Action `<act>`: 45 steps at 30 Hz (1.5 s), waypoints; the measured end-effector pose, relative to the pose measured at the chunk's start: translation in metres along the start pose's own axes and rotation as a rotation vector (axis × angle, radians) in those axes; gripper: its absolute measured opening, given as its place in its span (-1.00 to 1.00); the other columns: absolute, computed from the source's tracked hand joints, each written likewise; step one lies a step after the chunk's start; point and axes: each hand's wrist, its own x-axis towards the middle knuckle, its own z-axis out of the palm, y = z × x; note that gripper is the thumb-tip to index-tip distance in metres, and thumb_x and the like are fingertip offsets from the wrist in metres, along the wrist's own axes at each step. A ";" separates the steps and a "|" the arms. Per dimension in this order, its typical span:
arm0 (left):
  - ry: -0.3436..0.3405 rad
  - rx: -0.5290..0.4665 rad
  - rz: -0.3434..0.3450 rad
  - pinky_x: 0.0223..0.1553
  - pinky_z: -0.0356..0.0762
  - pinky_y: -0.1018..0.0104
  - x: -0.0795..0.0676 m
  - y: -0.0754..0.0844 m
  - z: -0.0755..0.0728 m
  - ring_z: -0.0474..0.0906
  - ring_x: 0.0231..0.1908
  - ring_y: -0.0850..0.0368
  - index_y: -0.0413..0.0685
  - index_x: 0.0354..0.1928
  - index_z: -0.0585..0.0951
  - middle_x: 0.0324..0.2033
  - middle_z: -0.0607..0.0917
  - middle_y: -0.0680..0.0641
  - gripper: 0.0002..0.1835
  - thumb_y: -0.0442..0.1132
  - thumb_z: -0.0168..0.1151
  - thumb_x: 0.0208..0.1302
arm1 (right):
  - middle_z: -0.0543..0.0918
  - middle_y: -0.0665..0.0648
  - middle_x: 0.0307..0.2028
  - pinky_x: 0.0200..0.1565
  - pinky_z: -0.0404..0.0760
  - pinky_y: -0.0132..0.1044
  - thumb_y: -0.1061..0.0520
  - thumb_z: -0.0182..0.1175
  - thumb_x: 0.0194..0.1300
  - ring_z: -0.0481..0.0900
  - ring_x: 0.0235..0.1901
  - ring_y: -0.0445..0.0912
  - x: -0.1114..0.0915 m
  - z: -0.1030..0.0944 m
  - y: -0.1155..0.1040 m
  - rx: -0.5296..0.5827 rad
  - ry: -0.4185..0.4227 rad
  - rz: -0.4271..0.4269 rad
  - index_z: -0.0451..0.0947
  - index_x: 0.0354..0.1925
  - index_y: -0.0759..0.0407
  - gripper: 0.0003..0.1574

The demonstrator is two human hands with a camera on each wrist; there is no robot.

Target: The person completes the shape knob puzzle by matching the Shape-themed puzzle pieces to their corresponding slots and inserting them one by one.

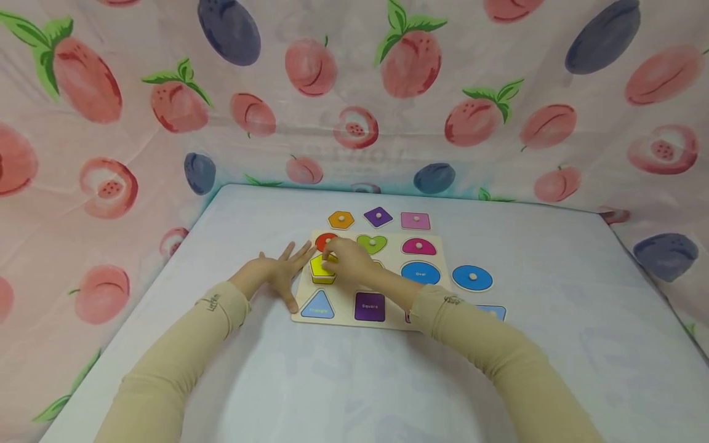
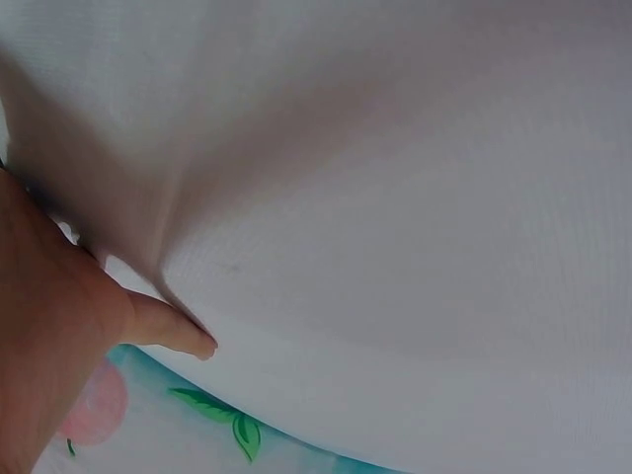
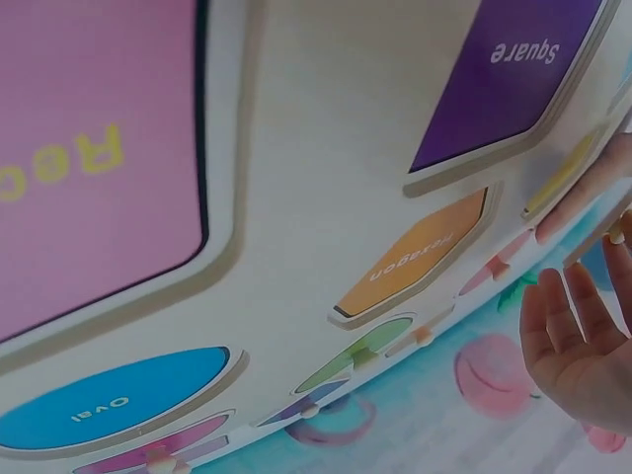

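Right hand (image 1: 350, 261): we see its grip curled down over the knob of the yellow wooden pentagon piece (image 1: 323, 269), fingertips pinching from above; the knob itself is hidden under the fingers.
Pentagon position: it sits at the left edge of the pale wooden shape-puzzle board (image 1: 354, 311), middle row, directly under and slightly left of the grip, between the red round piece (image 1: 324, 240) behind it and the blue triangle recess (image 1: 318, 306) in front.
Pentagon attitude: it looks slightly raised and tilted, its thick edge showing toward us; we cannot tell which way its apex points, and it has no clear long axis.
Left hand (image 1: 277, 275): flat, fingers spread and straight, holding nothing, resting on the white desk (image 1: 332, 381) with fingertips touching the board's left edge.
Board: green heart piece (image 1: 372, 243), magenta half-oval piece (image 1: 418, 247), blue oval recess (image 1: 420, 272), purple square recess (image 1: 369, 306).
Loose pieces: orange hexagon (image 1: 340, 219), purple diamond (image 1: 378, 216), pink square (image 1: 415, 220) beyond the board; blue round piece (image 1: 472, 278) to its right.
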 end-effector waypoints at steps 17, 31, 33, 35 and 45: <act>-0.004 -0.011 0.013 0.06 -0.40 -0.67 -0.002 0.002 -0.001 -0.65 0.42 -0.24 0.14 0.46 -0.44 0.45 -0.54 -0.05 0.54 0.29 0.51 -0.37 | 0.72 0.09 -0.19 -0.16 0.56 -0.32 0.12 0.25 0.24 0.57 -0.27 -0.09 0.008 0.016 0.001 -0.053 -0.019 0.049 0.64 -0.27 0.20 -0.84; -0.007 -0.012 0.016 0.07 -0.39 -0.66 -0.002 0.003 0.000 -0.65 0.42 -0.23 0.13 0.46 -0.45 0.45 -0.54 -0.05 0.54 0.28 0.51 -0.36 | 0.70 0.09 -0.30 -0.18 0.57 -0.32 0.13 0.26 0.22 0.53 -0.32 -0.09 0.005 0.018 -0.001 -0.071 -0.007 0.046 0.63 -0.33 0.20 -0.87; -0.010 -0.013 0.015 0.08 -0.39 -0.66 -0.002 0.004 0.000 -0.65 0.42 -0.23 0.13 0.46 -0.45 0.45 -0.54 -0.05 0.54 0.28 0.51 -0.36 | 0.70 0.08 -0.33 -0.22 0.55 -0.33 0.13 0.27 0.21 0.52 -0.34 -0.09 0.005 0.019 -0.001 -0.086 -0.006 0.044 0.64 -0.35 0.19 -0.88; -0.012 -0.016 0.012 0.07 -0.38 -0.66 -0.002 0.004 -0.001 -0.65 0.42 -0.23 0.12 0.46 -0.45 0.45 -0.54 -0.05 0.54 0.28 0.51 -0.36 | 0.69 0.07 -0.36 -0.29 0.53 -0.36 0.13 0.28 0.21 0.51 -0.37 -0.10 0.006 0.020 -0.001 -0.099 -0.007 0.041 0.64 -0.36 0.19 -0.88; -0.014 -0.016 0.014 0.07 -0.40 -0.66 0.000 0.000 0.000 -0.66 0.42 -0.23 0.13 0.45 -0.46 0.44 -0.57 -0.03 0.54 0.30 0.50 -0.35 | 0.67 0.07 -0.38 -0.28 0.51 -0.37 0.14 0.27 0.22 0.49 -0.38 -0.11 0.012 0.015 -0.005 -0.150 -0.079 0.032 0.60 -0.35 0.19 -0.89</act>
